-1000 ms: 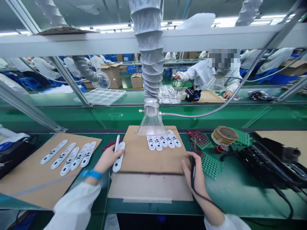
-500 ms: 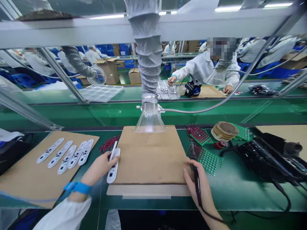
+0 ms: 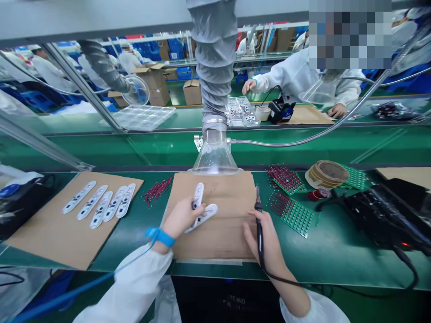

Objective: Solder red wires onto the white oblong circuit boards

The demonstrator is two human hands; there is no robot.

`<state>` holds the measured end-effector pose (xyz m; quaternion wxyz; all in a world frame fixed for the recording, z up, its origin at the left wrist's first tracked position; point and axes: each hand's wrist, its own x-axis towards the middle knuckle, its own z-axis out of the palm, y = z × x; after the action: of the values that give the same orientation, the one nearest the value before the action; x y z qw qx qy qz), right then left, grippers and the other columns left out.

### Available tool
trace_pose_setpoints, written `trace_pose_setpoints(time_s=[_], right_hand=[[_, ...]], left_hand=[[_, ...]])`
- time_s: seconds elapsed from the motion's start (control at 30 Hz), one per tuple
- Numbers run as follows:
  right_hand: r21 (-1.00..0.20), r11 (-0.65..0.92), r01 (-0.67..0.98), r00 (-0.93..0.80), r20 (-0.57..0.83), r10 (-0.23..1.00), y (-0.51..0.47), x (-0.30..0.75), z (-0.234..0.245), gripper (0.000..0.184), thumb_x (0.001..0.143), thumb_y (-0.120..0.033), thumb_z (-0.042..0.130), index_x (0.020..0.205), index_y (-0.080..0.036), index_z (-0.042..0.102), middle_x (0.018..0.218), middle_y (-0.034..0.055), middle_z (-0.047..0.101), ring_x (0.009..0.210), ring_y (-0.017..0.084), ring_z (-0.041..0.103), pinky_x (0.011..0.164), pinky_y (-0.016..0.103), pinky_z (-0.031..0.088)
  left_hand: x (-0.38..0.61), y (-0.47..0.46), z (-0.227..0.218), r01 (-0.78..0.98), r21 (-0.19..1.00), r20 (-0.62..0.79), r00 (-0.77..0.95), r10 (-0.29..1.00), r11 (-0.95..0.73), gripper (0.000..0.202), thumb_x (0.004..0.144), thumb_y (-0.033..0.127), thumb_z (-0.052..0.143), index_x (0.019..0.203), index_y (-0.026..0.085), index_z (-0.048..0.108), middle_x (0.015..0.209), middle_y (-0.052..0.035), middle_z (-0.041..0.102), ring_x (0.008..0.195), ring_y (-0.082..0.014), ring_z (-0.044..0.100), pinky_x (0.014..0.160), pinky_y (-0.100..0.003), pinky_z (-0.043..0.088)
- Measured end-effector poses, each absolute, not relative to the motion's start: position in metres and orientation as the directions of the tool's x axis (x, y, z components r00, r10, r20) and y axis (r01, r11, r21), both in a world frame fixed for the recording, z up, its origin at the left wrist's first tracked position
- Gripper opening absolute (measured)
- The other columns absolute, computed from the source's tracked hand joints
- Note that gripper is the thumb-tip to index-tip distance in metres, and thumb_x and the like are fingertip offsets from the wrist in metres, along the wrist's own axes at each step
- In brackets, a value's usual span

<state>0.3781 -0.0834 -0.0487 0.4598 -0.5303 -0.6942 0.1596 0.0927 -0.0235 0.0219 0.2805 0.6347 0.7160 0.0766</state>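
Observation:
My left hand [image 3: 183, 216], with a blue wrist strap, is over the cardboard sheet [image 3: 229, 233]. Its fingers are closed on white oval-ended strips: one white strip [image 3: 198, 194] points up from the grip, and a second white strip [image 3: 209, 212] slants out below it. Whether the second also touches the cardboard I cannot tell. My right hand [image 3: 266, 233] grips a black soldering iron [image 3: 259, 224] near the cardboard's right edge, tip pointing away from me. Its cable runs along my forearm. Above the cardboard's far edge hangs a clear fume hood [image 3: 214, 154].
Several white strips [image 3: 101, 210] lie on the left cardboard [image 3: 43, 237]. Red wire-like parts [image 3: 157, 190] lie behind my left hand. Green boards [image 3: 296, 217], a tape roll [image 3: 326, 175] and a black soldering station [image 3: 380, 215] are on the right. A co-worker [image 3: 303, 80] sits opposite.
My left hand has moved right with the white strips, from the cardboard's left edge to over its middle. My right hand, with the soldering iron, has shifted slightly left and up. The view has tilted down.

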Motion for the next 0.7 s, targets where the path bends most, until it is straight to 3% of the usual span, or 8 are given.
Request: trace_pose_setpoints(time_s=[0.13,0.27,0.4,0.47,0.53,0.6,0.7], right_hand=[[-0.74,0.379,0.556,-0.05,0.425,0.904,-0.074,0.356,-0.058,0.031,0.105,-0.024,0.062,0.135,-0.027,0.063,0.115,0.0087,0.069,0.102,0.028,0.074,0.092,0.043,0.063],[-0.712,0.368,0.597,-0.08,0.404,0.911,-0.076,0.348,-0.066,0.028,0.106,-0.024,0.061,0.135,-0.026,0.063,0.116,0.0096,0.066,0.107,0.03,0.072,0.095,0.046,0.063],[-0.701,0.376,0.606,-0.145,0.368,0.919,-0.077,0.338,-0.059,0.028,0.108,-0.026,0.061,0.137,-0.026,0.063,0.121,0.0112,0.066,0.111,0.031,0.071,0.098,0.047,0.062],[-0.678,0.395,0.619,-0.191,0.358,0.914,-0.074,0.332,-0.054,0.03,0.109,-0.029,0.063,0.138,-0.025,0.062,0.127,0.0129,0.066,0.117,0.033,0.07,0.102,0.049,0.06],[-0.631,0.402,0.664,-0.224,0.346,0.911,-0.071,0.329,-0.051,0.031,0.109,-0.034,0.065,0.139,-0.025,0.063,0.129,0.0138,0.066,0.118,0.036,0.068,0.102,0.052,0.059],[-0.582,0.406,0.704,-0.252,0.33,0.91,-0.067,0.327,-0.05,0.032,0.11,-0.039,0.064,0.139,-0.025,0.064,0.125,0.0142,0.067,0.112,0.037,0.066,0.097,0.052,0.058],[-0.519,0.438,0.733,-0.285,0.351,0.892,-0.059,0.323,-0.052,0.033,0.11,-0.043,0.061,0.137,-0.024,0.066,0.12,0.0148,0.069,0.104,0.037,0.063,0.094,0.054,0.055]], left_hand=[[0.1,-0.001,0.005,0.869,0.467,-0.276,-0.032,0.96,0.163,0.029,0.103,0.048,0.064,0.102,0.02,0.068,0.099,-0.0133,0.08,0.089,-0.0301,0.075,0.074,-0.035,0.048],[0.071,-0.019,-0.01,0.887,0.457,-0.119,-0.013,0.993,0.067,0.039,0.104,0.053,0.061,0.115,0.017,0.07,0.11,-0.0153,0.076,0.108,-0.0347,0.073,0.09,-0.041,0.054],[0.075,-0.051,-0.018,0.772,0.633,-0.048,0.119,0.992,-0.062,0.051,0.105,0.048,0.06,0.146,0.019,0.067,0.134,-0.0159,0.075,0.127,-0.0326,0.071,0.108,-0.044,0.057],[0.072,-0.06,-0.02,0.697,0.711,-0.029,0.171,0.985,-0.1,0.05,0.105,0.044,0.063,0.149,0.022,0.067,0.142,-0.0123,0.075,0.133,-0.029,0.071,0.116,-0.041,0.055],[0.049,-0.062,-0.02,0.725,0.688,-0.025,0.033,0.999,-0.006,0.04,0.104,0.041,0.063,0.139,0.024,0.073,0.135,-0.0082,0.08,0.129,-0.0262,0.074,0.116,-0.038,0.055],[0.003,-0.06,-0.015,0.797,0.558,0.013,-0.287,0.958,0.232,0.031,0.102,0.039,0.062,0.124,0.022,0.077,0.121,-0.0078,0.083,0.119,-0.0269,0.077,0.111,-0.039,0.058],[-0.075,-0.059,-0.004,0.764,0.426,0.106,-0.573,0.812,0.484,0.043,0.099,0.04,0.063,0.128,0.009,0.072,0.122,-0.0217,0.077,0.127,-0.0405,0.07,0.115,-0.056,0.053]])
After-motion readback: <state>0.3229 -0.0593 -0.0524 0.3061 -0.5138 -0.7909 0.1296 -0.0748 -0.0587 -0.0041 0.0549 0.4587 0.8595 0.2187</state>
